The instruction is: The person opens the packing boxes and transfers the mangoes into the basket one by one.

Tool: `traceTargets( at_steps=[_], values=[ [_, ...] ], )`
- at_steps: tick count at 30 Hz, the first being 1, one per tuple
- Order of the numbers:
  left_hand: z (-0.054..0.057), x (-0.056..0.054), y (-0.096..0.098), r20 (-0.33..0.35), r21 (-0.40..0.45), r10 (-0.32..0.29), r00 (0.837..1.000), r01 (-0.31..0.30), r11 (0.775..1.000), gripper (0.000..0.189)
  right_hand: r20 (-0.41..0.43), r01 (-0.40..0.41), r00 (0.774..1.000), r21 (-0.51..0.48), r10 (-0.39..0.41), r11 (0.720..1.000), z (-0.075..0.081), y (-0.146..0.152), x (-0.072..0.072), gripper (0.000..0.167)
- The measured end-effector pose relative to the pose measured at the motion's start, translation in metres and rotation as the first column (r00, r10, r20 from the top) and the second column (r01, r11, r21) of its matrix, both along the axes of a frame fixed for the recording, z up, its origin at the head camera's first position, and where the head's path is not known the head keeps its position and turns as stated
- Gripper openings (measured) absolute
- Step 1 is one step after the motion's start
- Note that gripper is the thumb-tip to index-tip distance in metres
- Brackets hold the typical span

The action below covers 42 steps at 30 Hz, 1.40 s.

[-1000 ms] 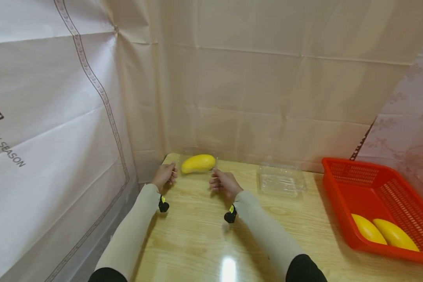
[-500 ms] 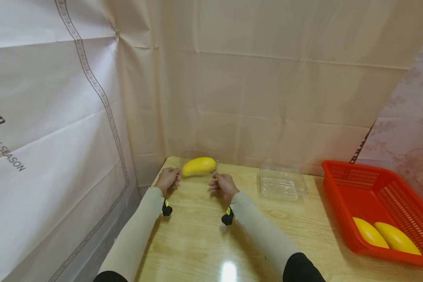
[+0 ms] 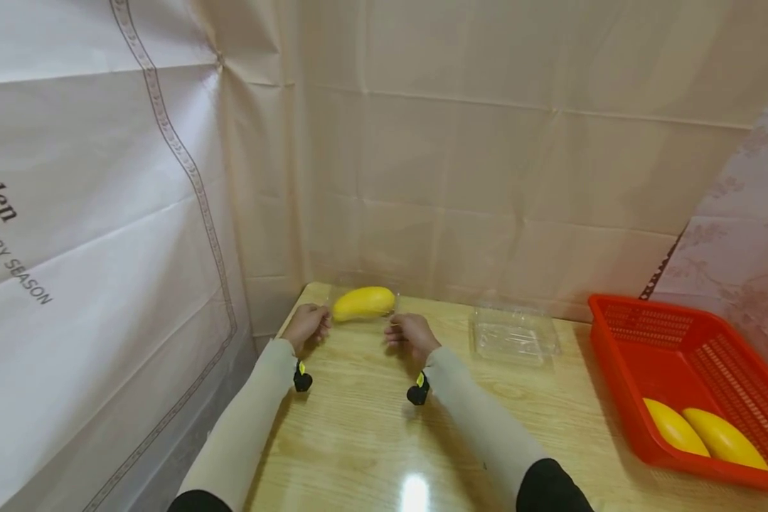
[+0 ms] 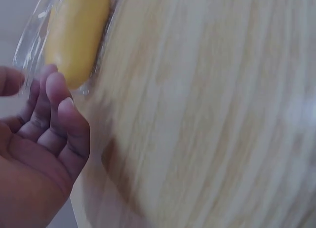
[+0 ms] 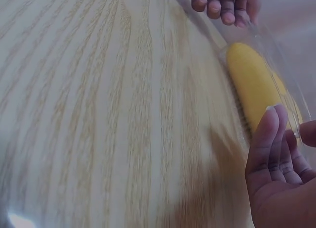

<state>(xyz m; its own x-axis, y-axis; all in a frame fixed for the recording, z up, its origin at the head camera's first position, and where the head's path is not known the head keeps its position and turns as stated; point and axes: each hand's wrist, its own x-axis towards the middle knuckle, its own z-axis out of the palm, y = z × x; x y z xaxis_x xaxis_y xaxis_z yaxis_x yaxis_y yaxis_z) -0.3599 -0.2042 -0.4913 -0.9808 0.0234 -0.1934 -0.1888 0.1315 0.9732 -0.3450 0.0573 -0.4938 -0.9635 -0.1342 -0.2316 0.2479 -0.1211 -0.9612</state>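
Note:
A yellow mango [image 3: 363, 304] lies in a clear plastic box [image 4: 32, 48] at the table's far left corner. My left hand [image 3: 305, 326] is at the box's left end, with thumb and fingertips on either side of its thin edge. At the opposite end, my right hand [image 3: 414, 334] pinches the box's edge between thumb and fingers, as the right wrist view shows. The fingers [image 5: 269, 129] of this hand lie close beside the mango. Both palms face inward, and the mango itself is held by neither hand.
Right of my hands, another clear plastic box [image 3: 514, 336] sits on the wooden table [image 3: 358, 427]. A red basket [image 3: 621, 398] with two more mangoes [image 3: 723, 437] stands at the right. Beige sheeting [image 3: 486, 178] hangs behind the table, white sheeting [image 3: 102, 249] at the left.
My left hand has moved slightly right, in to the box's end. The right hand stays at its end of the box. The camera view has shifted a little.

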Motion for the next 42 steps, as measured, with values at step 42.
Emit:
traceTargets(
  at_steps=[42],
  values=[
    [-0.006, 0.054, 0.018, -0.014, -0.015, -0.169, 0.985, 0.169, 0.985, 0.024, -0.073, -0.105, 0.992, 0.012, 0.105, 0.994, 0.007, 0.048, 0.046, 0.022]
  ],
)
